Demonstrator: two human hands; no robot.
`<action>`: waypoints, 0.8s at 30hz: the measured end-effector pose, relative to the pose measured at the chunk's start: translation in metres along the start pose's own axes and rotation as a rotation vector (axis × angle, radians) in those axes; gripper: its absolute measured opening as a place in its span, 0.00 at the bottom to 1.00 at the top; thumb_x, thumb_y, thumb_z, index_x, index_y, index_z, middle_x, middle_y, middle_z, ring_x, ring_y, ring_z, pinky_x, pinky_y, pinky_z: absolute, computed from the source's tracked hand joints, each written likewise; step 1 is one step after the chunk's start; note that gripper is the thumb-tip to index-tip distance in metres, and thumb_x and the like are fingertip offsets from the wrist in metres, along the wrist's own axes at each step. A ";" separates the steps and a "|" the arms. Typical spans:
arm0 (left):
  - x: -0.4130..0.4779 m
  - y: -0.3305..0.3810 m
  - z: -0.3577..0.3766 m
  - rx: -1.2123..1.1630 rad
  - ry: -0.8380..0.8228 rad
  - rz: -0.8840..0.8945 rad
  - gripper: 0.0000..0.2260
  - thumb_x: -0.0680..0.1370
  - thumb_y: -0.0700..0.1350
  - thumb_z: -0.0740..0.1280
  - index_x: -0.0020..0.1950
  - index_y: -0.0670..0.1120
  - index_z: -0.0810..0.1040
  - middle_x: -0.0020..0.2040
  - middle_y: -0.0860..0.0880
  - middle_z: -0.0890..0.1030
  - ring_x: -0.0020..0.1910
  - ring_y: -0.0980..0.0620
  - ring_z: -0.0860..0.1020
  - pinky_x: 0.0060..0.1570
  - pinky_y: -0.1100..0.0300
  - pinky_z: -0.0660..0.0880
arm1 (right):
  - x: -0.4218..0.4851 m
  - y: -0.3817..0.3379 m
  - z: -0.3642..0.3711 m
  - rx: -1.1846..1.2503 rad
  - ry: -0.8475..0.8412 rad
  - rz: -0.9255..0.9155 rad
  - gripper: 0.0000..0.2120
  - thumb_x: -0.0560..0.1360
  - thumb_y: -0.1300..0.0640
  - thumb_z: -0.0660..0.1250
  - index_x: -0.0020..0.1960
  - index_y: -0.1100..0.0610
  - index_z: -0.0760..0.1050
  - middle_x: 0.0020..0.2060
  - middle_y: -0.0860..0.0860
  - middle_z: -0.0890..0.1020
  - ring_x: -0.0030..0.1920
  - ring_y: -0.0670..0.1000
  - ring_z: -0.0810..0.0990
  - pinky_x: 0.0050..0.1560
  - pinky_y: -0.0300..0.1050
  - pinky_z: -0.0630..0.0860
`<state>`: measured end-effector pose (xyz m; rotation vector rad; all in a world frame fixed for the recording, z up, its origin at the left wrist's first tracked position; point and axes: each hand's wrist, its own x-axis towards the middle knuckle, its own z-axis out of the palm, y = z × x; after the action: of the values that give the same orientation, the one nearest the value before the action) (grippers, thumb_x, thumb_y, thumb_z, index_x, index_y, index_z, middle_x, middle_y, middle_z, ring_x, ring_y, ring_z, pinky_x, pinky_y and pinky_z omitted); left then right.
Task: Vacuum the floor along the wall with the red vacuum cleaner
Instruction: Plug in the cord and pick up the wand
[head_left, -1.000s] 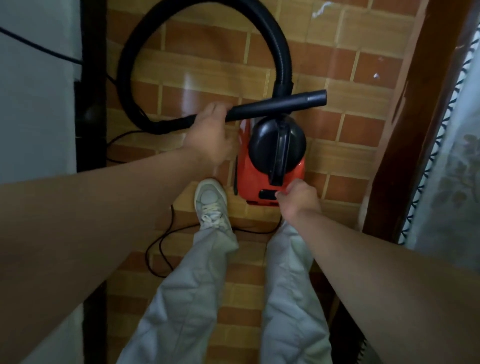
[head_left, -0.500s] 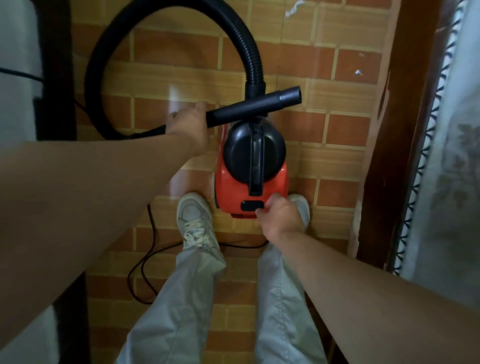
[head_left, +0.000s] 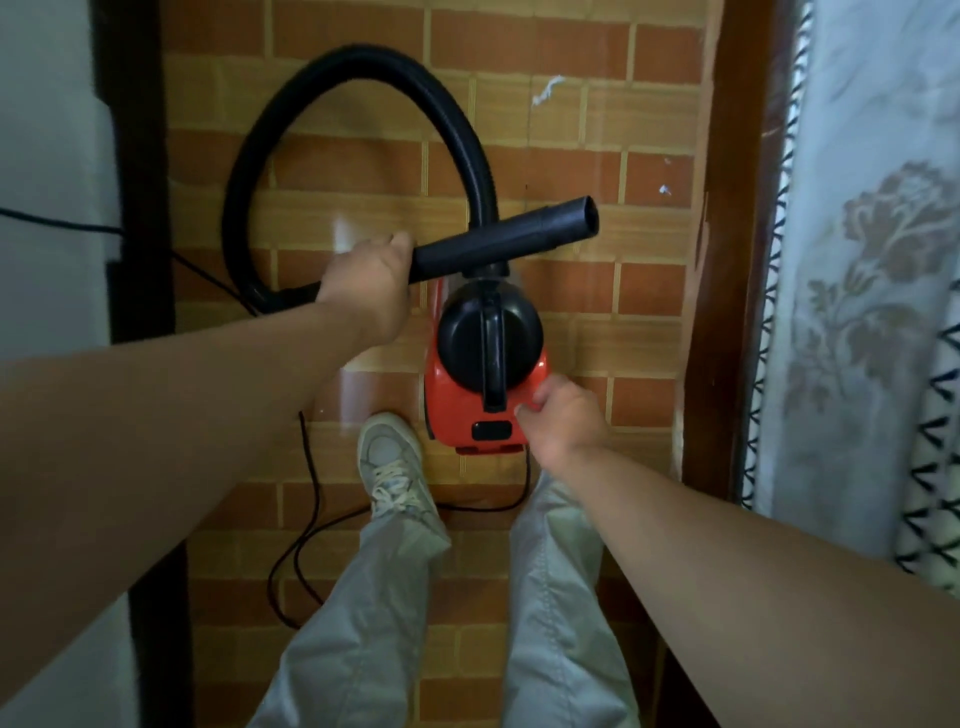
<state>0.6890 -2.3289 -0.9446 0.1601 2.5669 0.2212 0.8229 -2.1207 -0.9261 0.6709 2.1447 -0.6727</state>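
Here, left hand (head_left: 371, 283): grips the black wand (head_left: 509, 241) at its rear end, fingers wrapped round it.
Right hand (head_left: 563, 421): fingers curled, touching the red casing beside the handle's foot; hard to tell whether gripping or only pressing.
Red vacuum cleaner (head_left: 449, 410): sits on the brick-pattern floor (head_left: 571, 322), just left of the right hand, under the wand.
Hose (head_left: 363, 60): loops from behind the left hand round to the vacuum's front.
Cord (head_left: 306, 457): trails below the left forearm.

Brick-pattern floor (head_left: 545, 130); white wall (head_left: 47, 130) left; patterned curtain (head_left: 872, 260) right.
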 end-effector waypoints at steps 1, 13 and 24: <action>-0.006 0.005 -0.013 -0.015 0.006 -0.008 0.15 0.77 0.37 0.68 0.60 0.48 0.70 0.53 0.47 0.77 0.49 0.46 0.79 0.50 0.46 0.81 | -0.005 -0.005 -0.009 0.018 0.017 -0.004 0.04 0.80 0.53 0.69 0.51 0.52 0.77 0.43 0.50 0.81 0.45 0.52 0.82 0.43 0.45 0.78; -0.096 0.072 -0.252 -0.475 0.065 -0.019 0.19 0.77 0.36 0.67 0.67 0.46 0.70 0.53 0.50 0.77 0.52 0.48 0.79 0.48 0.53 0.78 | -0.131 -0.149 -0.195 0.257 0.125 -0.279 0.09 0.79 0.53 0.70 0.56 0.50 0.72 0.40 0.45 0.81 0.39 0.42 0.79 0.38 0.40 0.75; -0.216 0.120 -0.511 -0.775 0.294 0.034 0.17 0.76 0.35 0.67 0.63 0.45 0.69 0.51 0.48 0.80 0.48 0.50 0.80 0.39 0.59 0.79 | -0.300 -0.261 -0.334 0.347 -0.012 -0.431 0.29 0.78 0.47 0.71 0.76 0.48 0.65 0.66 0.46 0.76 0.66 0.52 0.77 0.59 0.46 0.74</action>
<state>0.6037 -2.3090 -0.3839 -0.1309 2.5518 1.2964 0.6500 -2.1643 -0.4385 0.3737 2.2014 -1.2970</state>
